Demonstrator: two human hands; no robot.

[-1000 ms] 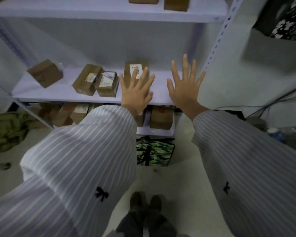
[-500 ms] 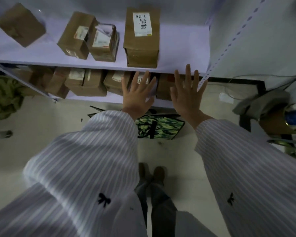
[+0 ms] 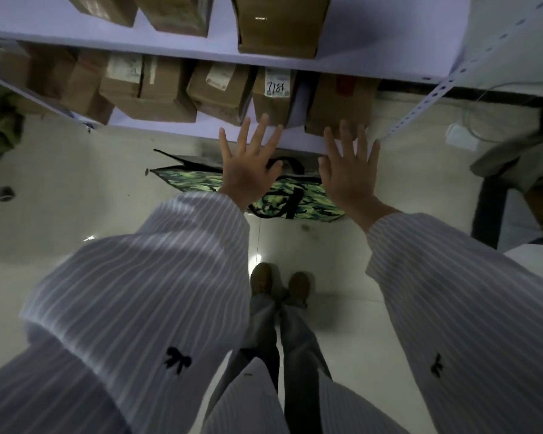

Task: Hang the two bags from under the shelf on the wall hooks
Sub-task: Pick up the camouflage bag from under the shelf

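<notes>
pale floor [image 3: 76,198] runs under the lowest shelf [image 3: 170,133], where the camouflage bag [image 3: 314,198] stands half tucked in. left hand [image 3: 248,177] and right hand [image 3: 348,180] hover over it, each grip spread apart and empty. best to take both black handles [image 3: 297,164] together and draw it clear of the shelf.

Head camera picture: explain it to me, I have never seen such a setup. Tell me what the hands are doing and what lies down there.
There is no machine here: a person wears one wide-angle camera on the head, looking forward and down. The left hand and right hand are spread open in front of a shelf, with no grip on anything. On its boards stand cardboard boxes. On the pale floor, partly under the lowest board, sits a camouflage bag with black straps. The person's shoes show lower in the picture.
</notes>
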